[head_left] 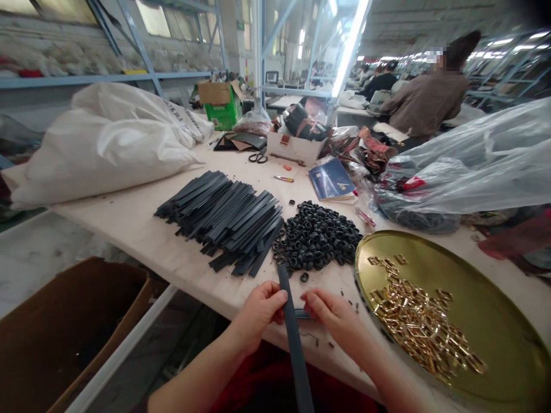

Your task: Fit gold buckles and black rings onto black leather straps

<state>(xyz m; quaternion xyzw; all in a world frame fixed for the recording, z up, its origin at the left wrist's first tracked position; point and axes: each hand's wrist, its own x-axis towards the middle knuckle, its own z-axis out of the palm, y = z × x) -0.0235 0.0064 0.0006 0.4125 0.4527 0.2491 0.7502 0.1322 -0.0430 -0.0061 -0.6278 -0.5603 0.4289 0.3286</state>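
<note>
My left hand (260,312) is closed in a pinch on a long dark strap (293,338) that runs from the table edge down toward my lap. My right hand (333,315) is closed beside it, fingertips pressed to the strap's right side on something small that I cannot make out. Just beyond my hands lie a pile of black rings (316,241) and a heap of dark flat straps (226,221). To the right, a round gold tray (486,310) holds several small gold buckles (419,321).
A big white sack (107,140) fills the table's left. A clear plastic bag (469,166) of dark parts lies at the right. Scissors (257,157), a blue booklet (331,179) and a white box (295,148) sit further back. A brown carton (64,332) stands on the floor at left. A person (430,94) works at another table.
</note>
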